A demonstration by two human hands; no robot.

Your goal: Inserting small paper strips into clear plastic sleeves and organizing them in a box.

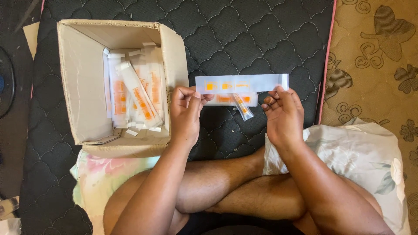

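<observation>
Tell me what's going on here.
A person sits cross-legged on a dark quilted mattress. Both hands hold a long white strip with orange print stretched between them, the left hand at one end and the right hand at the other, with a small clear sachet hanging just beneath. To the left, an open cardboard box holds more white-and-orange packets.

White/orange packets (138, 93), brown box (82, 87), black quilted mattress (244, 35).

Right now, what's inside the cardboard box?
The box holds a pile of long white packets with orange marks. The packets cover the bottom beneath them, so anything underneath is hidden.
</observation>
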